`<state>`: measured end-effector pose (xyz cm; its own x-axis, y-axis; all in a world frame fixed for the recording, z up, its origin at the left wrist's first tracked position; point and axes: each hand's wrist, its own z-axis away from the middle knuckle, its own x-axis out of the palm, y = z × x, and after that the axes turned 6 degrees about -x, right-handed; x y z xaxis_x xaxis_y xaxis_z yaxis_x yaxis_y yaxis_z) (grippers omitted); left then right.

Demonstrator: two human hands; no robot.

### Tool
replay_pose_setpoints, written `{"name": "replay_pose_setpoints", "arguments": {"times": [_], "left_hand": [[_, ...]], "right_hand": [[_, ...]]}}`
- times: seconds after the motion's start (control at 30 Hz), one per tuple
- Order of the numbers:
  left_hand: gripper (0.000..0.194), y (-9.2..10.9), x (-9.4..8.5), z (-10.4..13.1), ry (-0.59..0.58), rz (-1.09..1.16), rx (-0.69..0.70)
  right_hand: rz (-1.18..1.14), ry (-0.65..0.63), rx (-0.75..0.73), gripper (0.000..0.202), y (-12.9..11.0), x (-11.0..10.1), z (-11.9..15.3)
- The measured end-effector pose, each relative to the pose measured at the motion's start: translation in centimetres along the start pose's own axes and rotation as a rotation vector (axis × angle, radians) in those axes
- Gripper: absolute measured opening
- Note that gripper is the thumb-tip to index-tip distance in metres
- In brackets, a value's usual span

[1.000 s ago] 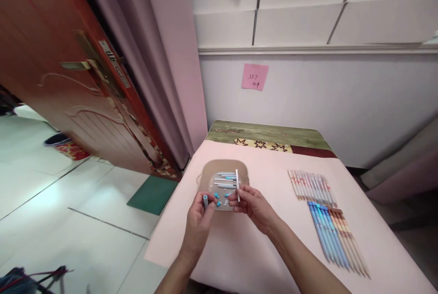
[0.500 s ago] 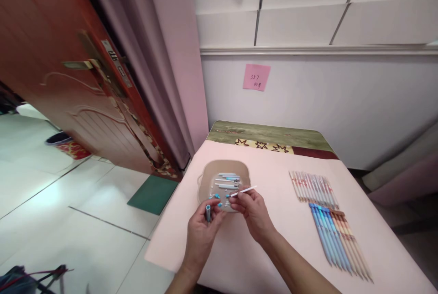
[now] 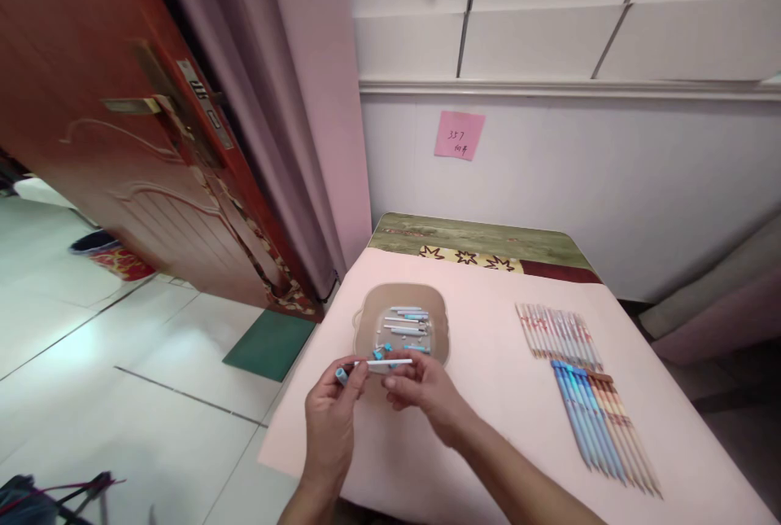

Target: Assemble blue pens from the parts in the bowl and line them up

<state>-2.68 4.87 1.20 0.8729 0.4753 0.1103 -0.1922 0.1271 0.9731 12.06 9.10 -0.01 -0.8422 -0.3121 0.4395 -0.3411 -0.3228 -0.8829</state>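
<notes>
While only the right hand (image 3: 430, 395) held the white stick (image 3: 384, 362) earlier, the left hand (image 3: 331, 407) now pinches it alongside the blue tube (image 3: 342, 377) over the box's (image 3: 369, 307) near edge; the right's bent fingers are at its other end, grip unclear, so it now bridges both hands. Pen parts (image 3: 407, 331) lie inside the box.

A white rod (image 3: 390, 362) is held crosswise beside a tilted blue tube (image 3: 342, 377).

A reddish-brown panelled door (image 3: 79, 61) with a metal lever handle (image 3: 131, 106) stands beside a mauve curtain (image 3: 262, 102). A pink sticky note (image 3: 460, 135) marked "357" is stuck to the pale wall (image 3: 549, 175). On the tiled floor (image 3: 171, 448) are a green mat (image 3: 272, 352) and a red-and-yellow patterned container (image 3: 122, 259).
</notes>
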Motion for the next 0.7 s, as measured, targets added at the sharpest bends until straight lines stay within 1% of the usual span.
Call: {"name": "replay_pose_setpoints", "arguments": {"times": [0.03, 0.07, 0.13, 0.17, 0.2, 0.23, 0.3, 0.33, 0.43, 0.53, 0.6, 0.7], "left_hand": [[0.030, 0.1, -0.4, -0.4, 0.028, 0.005, 0.003], [0.031, 0.1, -0.9, -0.7, 0.055, 0.007, 0.009], [0.031, 0.1, -1.6, -1.4, 0.089, 0.003, 0.018], [0.031, 0.1, -1.8, -1.7, 0.097, 0.005, 0.021], [0.031, 0.1, -1.9, -1.9, 0.099, 0.008, 0.020], [0.031, 0.0, -1.9, -2.0, 0.097, 0.014, 0.018], [0.031, -0.3, -1.7, -2.1, 0.084, 0.036, 0.006], [0.031, -0.4, -1.6, -2.1, 0.074, 0.046, -0.002], [0.033, -0.6, -1.3, -1.9, 0.064, 0.055, -0.021], [0.038, -0.4, -1.2, -1.8, 0.086, 0.038, -0.013], [0.041, -0.2, -1.3, -1.8, 0.102, 0.020, 0.007], [0.041, 0.0, -1.5, -1.8, 0.116, -0.007, 0.024]], "right_hand": [[0.146, 0.007, -0.025, 0.042, -0.8, -1.1, -0.5], [0.336, 0.066, -0.104, 0.034, -1.6, -2.2, -1.1], [0.819, 0.199, -0.296, 0.024, -3.6, -4.3, -2.4], [1.079, 0.255, -0.325, 0.021, -4.5, -5.2, -3.1], [1.334, 0.277, -0.301, 0.021, -5.3, -5.9, -3.8], [1.548, 0.249, -0.251, 0.023, -5.9, -6.4, -4.5], [1.682, 0.217, -0.205, 0.024, -6.3, -6.7, -5.7], [1.709, 0.187, -0.189, 0.023, -6.2, -6.6, -6.3], [1.756, 0.079, -0.163, 0.022, -4.7, -5.7, -8.0], [1.799, -0.025, -0.130, 0.021, -3.2, -5.0, -9.4], [1.823, -0.067, -0.110, 0.022, -2.5, -4.8, -10.1], [1.855, -0.094, -0.091, 0.024, -2.0, -4.8, -10.7]]}}
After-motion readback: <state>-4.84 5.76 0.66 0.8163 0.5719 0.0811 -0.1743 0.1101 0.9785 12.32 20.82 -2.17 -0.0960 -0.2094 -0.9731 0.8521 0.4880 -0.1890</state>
